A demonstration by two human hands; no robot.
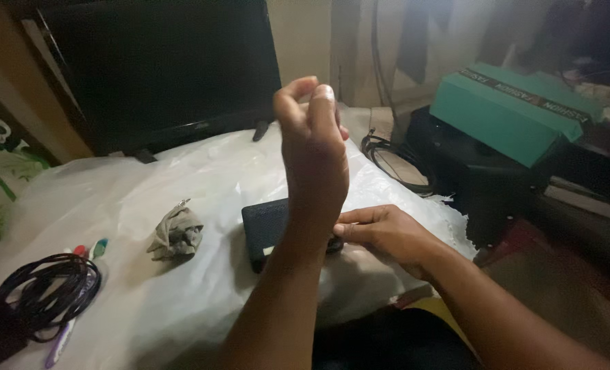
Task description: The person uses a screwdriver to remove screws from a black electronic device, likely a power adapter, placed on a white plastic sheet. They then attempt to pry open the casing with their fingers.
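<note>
My left hand (312, 137) is raised above the table with its fingers curled loosely; nothing shows in it. My left forearm crosses in front of a small flat black device (264, 226) lying on a white plastic sheet (202, 178). My right hand (384, 233) rests on the sheet at the device's right end, fingertips pinched on a small dark part there, mostly hidden by my left wrist. A crumpled grey cloth (176, 234) lies to the left of the device.
A dark monitor (161, 68) stands at the back. A coil of black cable (48, 291) and some pens (89, 250) lie at the front left. More black cable (394, 161), a black box (476, 171) and a teal box (510, 109) sit at the right.
</note>
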